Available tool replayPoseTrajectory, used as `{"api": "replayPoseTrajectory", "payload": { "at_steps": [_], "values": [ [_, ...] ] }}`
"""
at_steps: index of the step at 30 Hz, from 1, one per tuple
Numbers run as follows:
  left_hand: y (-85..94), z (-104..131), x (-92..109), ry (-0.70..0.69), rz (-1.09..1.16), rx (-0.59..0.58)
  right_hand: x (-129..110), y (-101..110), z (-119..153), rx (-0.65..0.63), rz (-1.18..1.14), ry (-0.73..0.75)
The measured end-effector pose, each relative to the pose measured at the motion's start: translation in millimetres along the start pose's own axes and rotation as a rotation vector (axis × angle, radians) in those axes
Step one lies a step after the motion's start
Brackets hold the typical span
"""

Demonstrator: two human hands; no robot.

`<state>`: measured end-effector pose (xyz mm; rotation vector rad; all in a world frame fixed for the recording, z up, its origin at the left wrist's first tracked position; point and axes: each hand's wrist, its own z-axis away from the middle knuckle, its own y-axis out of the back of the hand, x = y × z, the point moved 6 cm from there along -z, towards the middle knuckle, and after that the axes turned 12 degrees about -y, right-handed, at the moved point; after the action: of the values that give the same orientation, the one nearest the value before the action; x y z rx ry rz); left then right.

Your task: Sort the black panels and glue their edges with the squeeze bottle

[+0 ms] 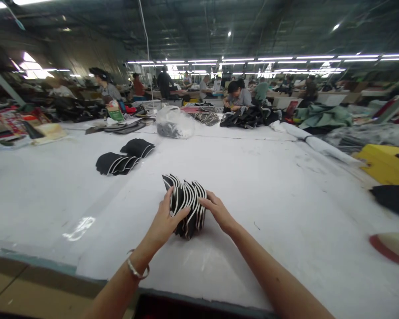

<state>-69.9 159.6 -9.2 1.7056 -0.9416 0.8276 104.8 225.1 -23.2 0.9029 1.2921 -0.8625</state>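
Black, white-edged pieces (193, 208) stand bunched on edge between my two hands, above the near edge of the white-covered bench (252, 177), roughly midway along it. My left hand (162, 223), a bracelet (138, 268) at its wrist, grips the bunch from the left, thumb laid across the near face; my right hand (221, 215) closes on the opposite side, thumb and fingers against the outermost piece. Both sets of fingers touch the bunch, neither visibly nearer. The long axis of the pieces runs from the far side towards me, tilting slightly right at the near end, while the row stacks left to right between my palms. Fanned out beyond my left hand, towards the bench's far left corner, lie more black pieces (106, 163). A clear plastic bag (176, 124) sits by the far edge, a yellow case (385, 166) by the right.
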Motion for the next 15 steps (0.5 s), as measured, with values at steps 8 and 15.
{"api": "replayPoseTrajectory", "payload": {
  "at_steps": [8, 15],
  "values": [
    [2.2, -1, 6, 0.081, 0.137, 0.001, -14, 12, 4, 0.095, 0.073, 0.0],
    [4.0, 0, 3, 0.066, 0.146, 0.004, -41, 7, 3, 0.188, 0.468, 0.08]
  ]
}}
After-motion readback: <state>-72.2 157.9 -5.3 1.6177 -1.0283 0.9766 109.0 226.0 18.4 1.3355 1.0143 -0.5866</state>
